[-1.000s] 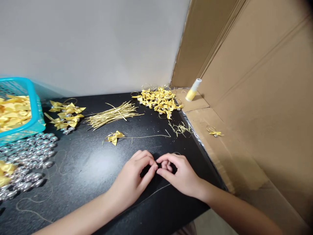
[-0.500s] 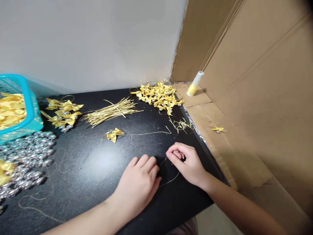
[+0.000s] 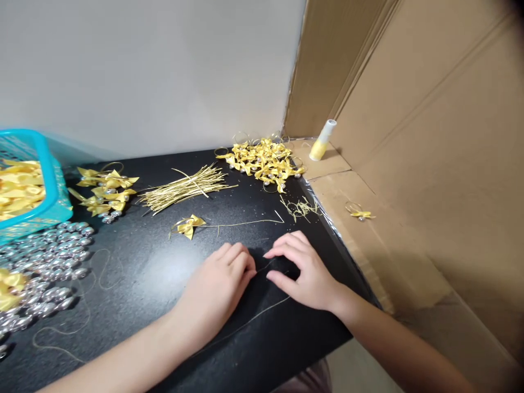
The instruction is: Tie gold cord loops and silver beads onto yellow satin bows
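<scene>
My left hand (image 3: 221, 284) is closed in a pinch above the black table, with a thin thread (image 3: 262, 315) at its fingertips. To its right, my right hand (image 3: 305, 267) has its thumb and forefinger apart, and a bit of thread crosses the gap between the two hands. The rest of the thread runs from below my right hand down towards my left forearm. Beyond the hands lies a yellow ribbon bow (image 3: 189, 225) with a gold wire stretching right from it.
Gold wire ties (image 3: 184, 188) lie bundled behind. Finished yellow bows (image 3: 264, 158) are heaped at the back, near a yellow-and-white bottle (image 3: 322, 141). A turquoise basket (image 3: 51, 180) of ribbon pieces and silver beads (image 3: 49, 256) occupy the left. Cardboard (image 3: 429, 164) borders the right.
My right thumb and forefinger have parted from their pinch, and that hand has shifted slightly left. My left hand has moved a little up and left, its fingertips now pinched on the thread.
</scene>
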`<state>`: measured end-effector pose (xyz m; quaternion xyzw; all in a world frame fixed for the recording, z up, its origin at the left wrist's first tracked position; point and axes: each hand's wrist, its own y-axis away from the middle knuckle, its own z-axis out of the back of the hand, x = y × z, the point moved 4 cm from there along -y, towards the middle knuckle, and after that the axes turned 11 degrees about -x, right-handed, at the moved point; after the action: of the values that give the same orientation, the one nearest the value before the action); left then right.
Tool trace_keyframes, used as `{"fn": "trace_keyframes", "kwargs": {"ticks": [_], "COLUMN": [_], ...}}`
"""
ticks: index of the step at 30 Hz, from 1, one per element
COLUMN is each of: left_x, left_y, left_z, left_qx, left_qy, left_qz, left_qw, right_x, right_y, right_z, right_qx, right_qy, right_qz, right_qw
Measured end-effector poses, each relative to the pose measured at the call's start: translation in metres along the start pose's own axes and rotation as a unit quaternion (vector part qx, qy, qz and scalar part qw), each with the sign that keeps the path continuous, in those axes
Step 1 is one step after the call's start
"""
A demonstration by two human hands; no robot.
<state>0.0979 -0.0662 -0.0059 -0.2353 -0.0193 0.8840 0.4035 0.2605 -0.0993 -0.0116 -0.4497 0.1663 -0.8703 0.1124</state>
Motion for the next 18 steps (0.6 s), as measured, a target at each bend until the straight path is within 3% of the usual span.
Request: {"fn": "trace_keyframes", "kwargs": {"ticks": [3,7,11,18], "left_x": [0.006,0.003,0.001,0.021], "left_y": [-0.007,-0.01,-0.011,-0.011], "left_z": [0.015,0.016,0.012,0.011], "left_qx": [-0.01,0.01,-0.014,-0.001], "left_qy": [0.076,0.122,0.103,0.025], "left_qz": [0.033,0.036,0.016,0.024], "left_qw": [0.997,0.992,0.994,0.999], "right_x": [0.003,0.002,0.001,-0.011], "right_y": [-0.001,-0.003,-0.002,0.0], "right_z": [-0.008,-0.013,-0.011,0.001], "right_qx": [0.038,0.019,0.026,-0.028], "right_qy": [0.003,-0.043,-0.064,-0.103], "right_qz": [0.026,0.0,-0.013,-0.117], "right_qw": [0.999,0.999,0.998,0.987]}}
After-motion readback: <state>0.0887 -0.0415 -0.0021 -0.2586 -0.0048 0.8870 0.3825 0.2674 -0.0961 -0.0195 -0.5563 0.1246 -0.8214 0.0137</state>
